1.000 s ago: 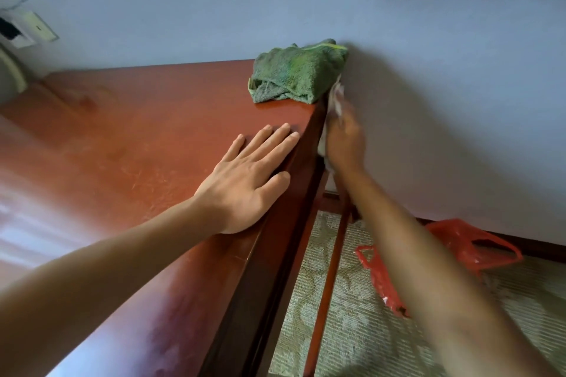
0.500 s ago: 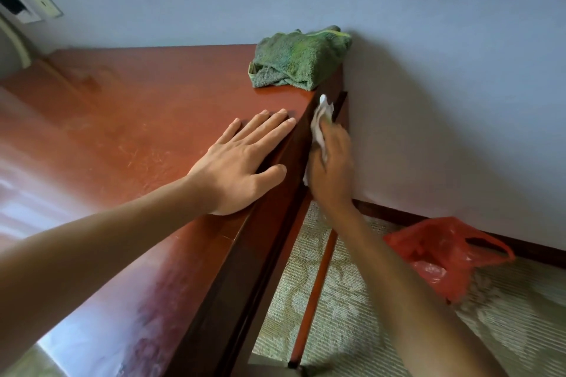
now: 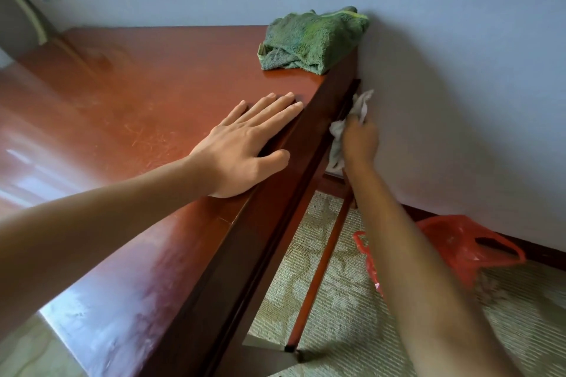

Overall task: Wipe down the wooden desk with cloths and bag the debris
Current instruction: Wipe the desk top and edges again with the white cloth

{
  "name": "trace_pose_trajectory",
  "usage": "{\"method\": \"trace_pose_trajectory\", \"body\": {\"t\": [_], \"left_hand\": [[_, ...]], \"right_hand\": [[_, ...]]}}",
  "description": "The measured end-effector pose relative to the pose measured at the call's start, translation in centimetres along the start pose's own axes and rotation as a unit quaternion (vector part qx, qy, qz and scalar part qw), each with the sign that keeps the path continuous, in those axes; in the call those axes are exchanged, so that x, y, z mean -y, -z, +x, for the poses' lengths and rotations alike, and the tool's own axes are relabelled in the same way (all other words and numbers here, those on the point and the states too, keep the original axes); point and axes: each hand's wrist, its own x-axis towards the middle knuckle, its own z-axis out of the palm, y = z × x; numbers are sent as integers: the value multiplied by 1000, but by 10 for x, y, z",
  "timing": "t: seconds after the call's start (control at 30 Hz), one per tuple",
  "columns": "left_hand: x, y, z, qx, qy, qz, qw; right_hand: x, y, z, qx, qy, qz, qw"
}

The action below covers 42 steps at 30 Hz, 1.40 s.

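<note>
Right hand (image 3: 360,141) has slid back up the desk's side edge toward the far corner since half a second ago, white cloth (image 3: 352,119) bunched in its grip; fingers hidden behind the knuckles. Left hand (image 3: 245,147) unmoved, flat on the wooden desk (image 3: 147,95), fingers straight, close together. Edge runs lower centre to upper right of frame; right hand nearer it. Green towel (image 3: 312,40) sits at the corner, upper centre. Red bag (image 3: 459,248) on the carpet, lower right, partly behind the forearm.
</note>
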Motion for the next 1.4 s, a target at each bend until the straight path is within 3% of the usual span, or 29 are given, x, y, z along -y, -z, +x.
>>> {"method": "trace_pose_trajectory", "body": {"t": [0.23,0.5,0.6,0.77,0.9,1.13,1.27,1.4], "left_hand": [[-2,0,-1,1,10,4,1000],[-3,2,0,13,15,15,1000],[-8,3,2,26,23,25,999],[-12,13,12,64,45,9,997],[-27,15,26,94,67,27,993],[-36,6,29,59,76,26,995],[-37,5,31,60,86,27,994],[-38,6,30,65,93,26,993]], "right_hand": [[-34,-2,-139,-14,37,25,999],[-4,-3,-10,28,9,-94,995],[2,-2,40,42,-20,-73,996],[-10,0,14,60,-10,-26,998],[-33,14,-26,76,72,-63,993],[-26,3,48,20,126,-29,991],[-57,2,54,6,93,-59,994],[-110,7,59,52,33,-79,995]]}}
